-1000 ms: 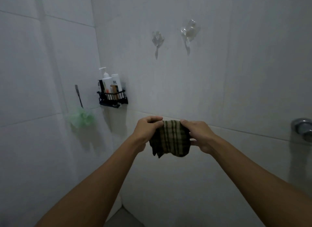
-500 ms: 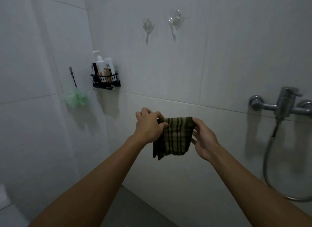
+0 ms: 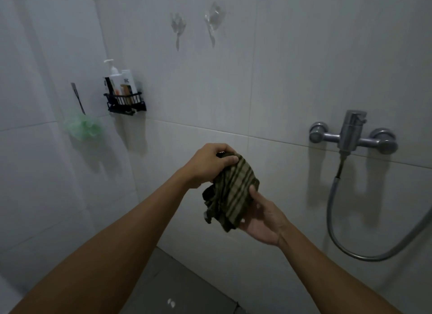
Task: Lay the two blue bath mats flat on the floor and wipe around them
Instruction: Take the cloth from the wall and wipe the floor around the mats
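From the head camera I see my left hand [image 3: 208,164] gripping the top of a crumpled dark green striped cloth [image 3: 230,192], while my right hand [image 3: 261,216] cups it from below, thumb pressed on the fabric. Behind, on the white tiled wall [image 3: 292,56], hang a black wire caddy of bottles [image 3: 125,102], a green mesh sponge [image 3: 83,128] and a chrome shower mixer [image 3: 353,132]; I see no blue mats.

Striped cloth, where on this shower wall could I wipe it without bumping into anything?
Bare tile lies between the black caddy and the shower mixer, below the two clear hooks. It is crowded at the left corner, by the caddy and the green loofah, and at the right, by the mixer and hose.
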